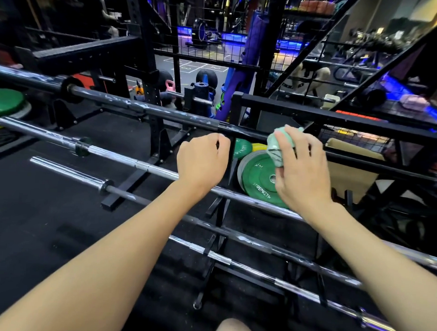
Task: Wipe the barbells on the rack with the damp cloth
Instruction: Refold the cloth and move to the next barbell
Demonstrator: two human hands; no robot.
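The top barbell (pixel 145 108) is dark, matt metal, scuffed and flecked with whitish marks, while the second barbell (pixel 113 154) and the third barbell (pixel 71 171) are bright, glossy chromed steel with rougher-looking grey stretches along their shafts. The cloth (pixel 275 148) is soft, pale green fabric, crumpled and matt. The rack (pixel 220 215) is black painted metal with a dull sheen, the green plates (pixel 257 181) look like matt rubber, and the floor (pixel 25 208) is dark and finely grained.
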